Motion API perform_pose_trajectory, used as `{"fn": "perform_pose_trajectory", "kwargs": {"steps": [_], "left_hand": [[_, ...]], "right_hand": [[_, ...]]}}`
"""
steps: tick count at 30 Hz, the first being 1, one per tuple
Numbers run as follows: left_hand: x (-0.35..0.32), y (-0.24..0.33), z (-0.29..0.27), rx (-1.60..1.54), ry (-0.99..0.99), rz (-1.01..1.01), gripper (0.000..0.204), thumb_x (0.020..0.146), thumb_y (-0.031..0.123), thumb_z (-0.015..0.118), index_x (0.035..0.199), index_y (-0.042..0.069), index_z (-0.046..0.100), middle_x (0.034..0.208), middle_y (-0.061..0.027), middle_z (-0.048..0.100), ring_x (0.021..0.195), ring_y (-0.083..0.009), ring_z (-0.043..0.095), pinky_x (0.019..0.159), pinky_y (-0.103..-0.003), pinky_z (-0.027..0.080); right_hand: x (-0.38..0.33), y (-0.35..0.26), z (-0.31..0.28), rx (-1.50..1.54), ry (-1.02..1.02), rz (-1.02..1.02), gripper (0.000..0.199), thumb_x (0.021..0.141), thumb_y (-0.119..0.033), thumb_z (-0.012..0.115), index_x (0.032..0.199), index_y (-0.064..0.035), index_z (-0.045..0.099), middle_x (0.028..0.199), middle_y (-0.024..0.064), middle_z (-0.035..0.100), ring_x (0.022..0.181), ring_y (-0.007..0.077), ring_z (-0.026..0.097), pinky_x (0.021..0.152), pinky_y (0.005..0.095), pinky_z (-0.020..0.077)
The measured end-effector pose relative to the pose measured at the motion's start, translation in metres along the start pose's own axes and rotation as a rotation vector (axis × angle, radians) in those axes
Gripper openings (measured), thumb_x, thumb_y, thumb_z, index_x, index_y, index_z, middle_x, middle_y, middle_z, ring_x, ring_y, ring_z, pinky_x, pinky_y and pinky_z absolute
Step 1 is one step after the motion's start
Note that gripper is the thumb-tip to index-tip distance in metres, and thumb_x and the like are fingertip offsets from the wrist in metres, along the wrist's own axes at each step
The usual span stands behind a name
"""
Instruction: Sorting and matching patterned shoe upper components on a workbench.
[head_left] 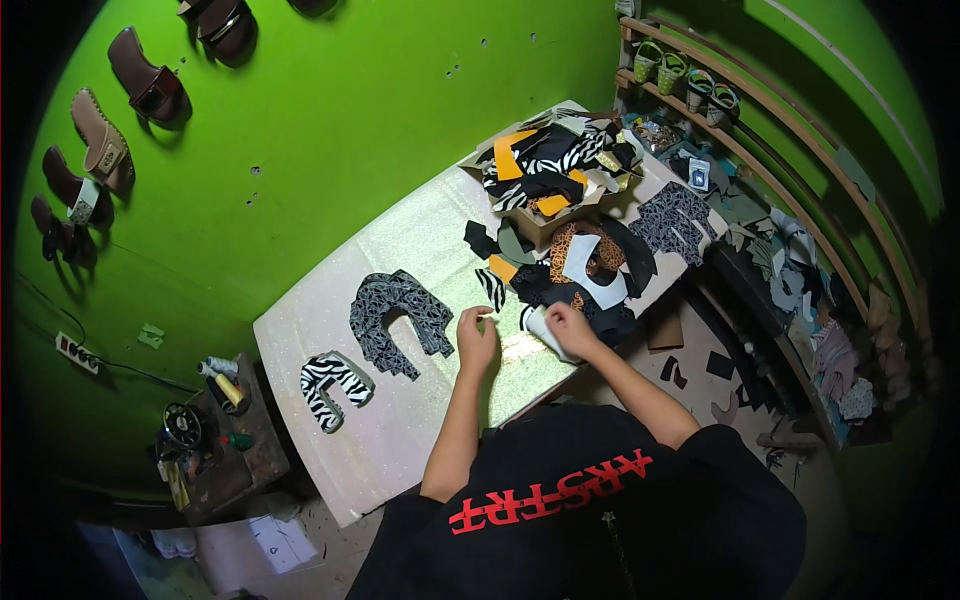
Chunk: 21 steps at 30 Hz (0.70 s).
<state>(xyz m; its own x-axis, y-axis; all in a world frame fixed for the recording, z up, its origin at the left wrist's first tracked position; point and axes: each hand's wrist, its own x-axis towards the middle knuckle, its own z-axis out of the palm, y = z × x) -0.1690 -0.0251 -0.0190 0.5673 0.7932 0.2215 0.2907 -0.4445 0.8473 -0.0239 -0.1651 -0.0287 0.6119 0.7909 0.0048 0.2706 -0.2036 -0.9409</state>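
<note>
Gripping the curved white, black-edged sheet piece [540, 328] by our edge of the pale, sparkly tabletop [400, 455]: our right hand [568, 328]. Left hand [477, 338] curled (contents unclear). We'd probably steady the free end, pressing evenly.

On table [430, 250], cutouts [375, 298] left, scraps [608, 292] right, box [540, 229] behind

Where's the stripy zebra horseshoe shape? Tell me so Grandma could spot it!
Find the big pale table by the green wall and look toward its left end. There, left of a larger dark patterned curve, lies the zebra horseshoe. It's smaller, with bold black and white stripes instead of thin gray lines.
</note>
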Motion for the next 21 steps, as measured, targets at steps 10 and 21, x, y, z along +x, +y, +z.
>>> {"fn": "perform_pose_trajectory", "kwargs": {"steps": [10, 21], "left_hand": [[0.001, 0.008, 0.048, 0.367, -0.271, -0.171, 0.041, 0.070, 0.024, 0.066, 0.103, 0.001, 0.056, 0.099, -0.0172, 0.055, 0.093, -0.0328, 0.052, 0.081, -0.039, 0.044], [-0.001, 0.031, 0.079, 0.591, -0.284, -0.287, 0.041, 0.065, 0.027, 0.074, 0.090, 0.001, 0.054, 0.091, -0.0173, 0.057, 0.087, -0.0327, 0.056, 0.072, -0.040, 0.047]], "right_hand": [[0.045, -0.037, -0.115, 0.350, 0.514, -0.182, 0.009, 0.087, -0.010, 0.050, 0.083, -0.0025, 0.047, 0.070, -0.0012, 0.048, 0.062, 0.0035, 0.043, 0.055, 0.0191, 0.0361], [0.051, -0.058, -0.110, -0.210, 0.327, -0.457, 0.005, 0.075, -0.003, 0.056, 0.080, -0.0023, 0.054, 0.079, 0.0099, 0.054, 0.075, 0.0213, 0.055, 0.067, 0.0283, 0.0435]]}}
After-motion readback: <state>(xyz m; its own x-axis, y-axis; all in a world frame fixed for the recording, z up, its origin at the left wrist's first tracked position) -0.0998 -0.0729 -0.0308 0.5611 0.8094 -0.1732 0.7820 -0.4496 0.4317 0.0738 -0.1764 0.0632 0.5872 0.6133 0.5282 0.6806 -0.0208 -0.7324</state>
